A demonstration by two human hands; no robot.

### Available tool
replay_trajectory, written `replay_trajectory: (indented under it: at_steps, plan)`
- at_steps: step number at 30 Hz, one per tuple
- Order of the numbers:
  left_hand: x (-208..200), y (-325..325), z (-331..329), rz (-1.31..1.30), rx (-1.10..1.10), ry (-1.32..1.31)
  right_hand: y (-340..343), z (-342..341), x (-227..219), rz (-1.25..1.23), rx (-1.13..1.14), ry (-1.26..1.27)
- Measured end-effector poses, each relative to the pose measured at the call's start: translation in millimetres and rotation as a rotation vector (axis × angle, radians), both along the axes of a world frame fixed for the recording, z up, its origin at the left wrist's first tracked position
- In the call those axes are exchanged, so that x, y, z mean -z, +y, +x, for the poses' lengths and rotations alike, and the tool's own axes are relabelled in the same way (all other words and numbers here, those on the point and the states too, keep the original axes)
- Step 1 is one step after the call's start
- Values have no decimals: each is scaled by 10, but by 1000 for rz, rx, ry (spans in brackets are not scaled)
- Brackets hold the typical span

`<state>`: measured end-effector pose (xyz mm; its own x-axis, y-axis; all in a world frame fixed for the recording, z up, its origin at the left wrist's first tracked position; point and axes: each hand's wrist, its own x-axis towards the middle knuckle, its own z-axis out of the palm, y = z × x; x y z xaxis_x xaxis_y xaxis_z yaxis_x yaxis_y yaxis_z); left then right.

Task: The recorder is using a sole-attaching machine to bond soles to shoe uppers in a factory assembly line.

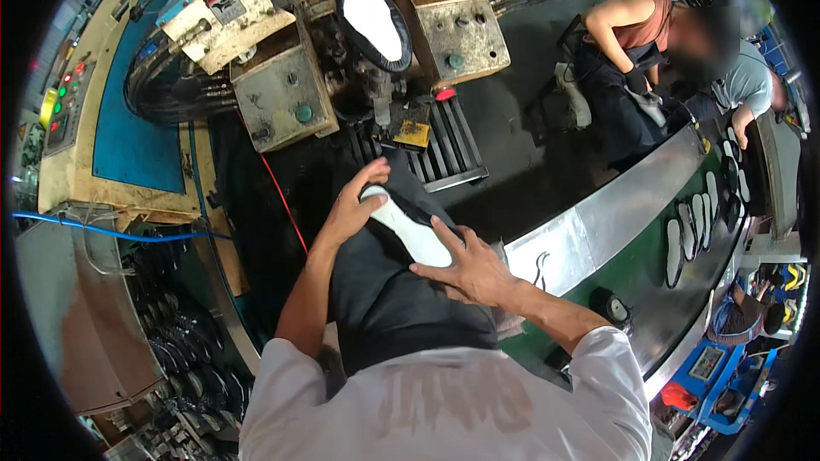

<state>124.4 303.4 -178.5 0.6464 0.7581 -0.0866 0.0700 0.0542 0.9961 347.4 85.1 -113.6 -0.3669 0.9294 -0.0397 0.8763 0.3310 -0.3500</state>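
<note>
Above my lap I hold a dark shoe upper on a last, with its white bottom (416,237) facing up. My left hand (348,209) is round its far-left end, the thumb pressed on the white surface and the fingers partly hidden behind the edge. My right hand (475,266) grips the near-right end, thumb and fingers spread across the white bottom. Beyond my hands, a similar dark shoe upper with a white bottom (373,17) sits sole up in a machine (295,90).
Control boxes with green knobs (303,113) flank the machine. On my right, a metal-edged conveyor (589,209) carries several pale soles (688,226). Two people (619,30) work at its far end. At left stand a button panel (64,107) and a rack of dark shoe parts (184,333).
</note>
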Motion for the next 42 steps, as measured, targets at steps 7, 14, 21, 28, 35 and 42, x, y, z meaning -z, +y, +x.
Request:
replay_trajectory:
  at_steps: [7,14,21,28,35,42]
  plan:
    - [156,510,178,192,4,16,142,140,-245,-170,30,144]
    - [-1109,2524,1087,-358,-229,-483,643,487,-759,212,526,136]
    - [-1438,2593,958,-362,-160,-428,2181,590,-1332,433,414,6]
    - [-1843,1531,-117,-377,-87,-438,3495,365,-999,454,404,17]
    - [-1885,854,-480,-433,-54,-605,3538,84,-765,439,470,11]
    - [-1403,531,-707,-674,50,-807,3555,167,-720,490,474,110]
